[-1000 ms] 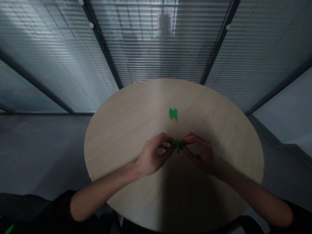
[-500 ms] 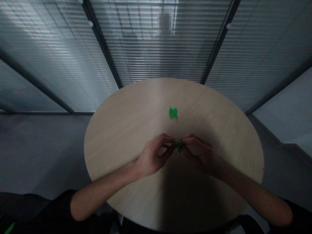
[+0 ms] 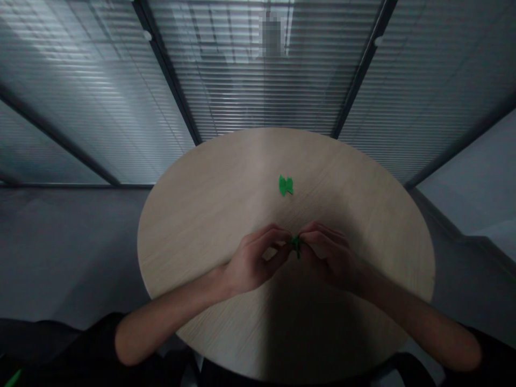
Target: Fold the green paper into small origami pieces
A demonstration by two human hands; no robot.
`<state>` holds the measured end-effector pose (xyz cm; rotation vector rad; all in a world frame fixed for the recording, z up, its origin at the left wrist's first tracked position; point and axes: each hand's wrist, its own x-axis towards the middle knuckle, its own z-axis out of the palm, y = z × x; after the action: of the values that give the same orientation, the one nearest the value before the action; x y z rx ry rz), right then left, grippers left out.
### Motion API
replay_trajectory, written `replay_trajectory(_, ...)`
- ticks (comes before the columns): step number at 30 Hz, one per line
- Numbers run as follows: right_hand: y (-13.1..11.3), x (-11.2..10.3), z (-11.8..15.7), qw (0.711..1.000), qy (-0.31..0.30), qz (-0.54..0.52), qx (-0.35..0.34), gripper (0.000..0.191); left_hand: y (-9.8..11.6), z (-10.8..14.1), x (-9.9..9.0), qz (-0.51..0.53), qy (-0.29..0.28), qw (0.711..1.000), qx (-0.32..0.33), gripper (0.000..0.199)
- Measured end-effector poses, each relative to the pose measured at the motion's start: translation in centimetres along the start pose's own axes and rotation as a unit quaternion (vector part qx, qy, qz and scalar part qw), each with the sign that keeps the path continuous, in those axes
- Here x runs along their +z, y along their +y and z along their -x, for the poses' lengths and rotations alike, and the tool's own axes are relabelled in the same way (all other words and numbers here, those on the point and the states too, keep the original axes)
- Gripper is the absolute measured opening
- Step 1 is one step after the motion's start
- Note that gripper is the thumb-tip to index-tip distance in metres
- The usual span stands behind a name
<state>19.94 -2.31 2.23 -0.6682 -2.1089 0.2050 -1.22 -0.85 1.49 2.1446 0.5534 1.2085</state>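
Observation:
Between my two hands, above the near middle of the table, is a small green folded paper piece [image 3: 296,244], mostly covered by fingertips. My left hand [image 3: 258,259] pinches its left side between thumb and fingers. From the right, my right hand [image 3: 331,257] pinches the other side in the same way. A second green paper piece [image 3: 286,185], shaped somewhat like a butterfly, lies on the table beyond my hands, touched by neither.
The round wooden table [image 3: 201,215] has a curved edge, and both forearms reach in over its near side. Behind it stand glass panels with blinds [image 3: 262,102] in dark frames. Grey floor [image 3: 80,242] shows at the left.
The green paper piece in my fingers has tilted and dropped very slightly, with both hands still pinching it. The paper piece on the table lies as before.

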Motion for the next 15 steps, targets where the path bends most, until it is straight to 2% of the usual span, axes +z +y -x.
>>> replay_trajectory(15,-0.42,-0.02,-0.13,0.999,0.021,0.017,0.025,0.009,0.24,-0.10,-0.29,0.012,-0.015,1.000,-0.010,0.010)
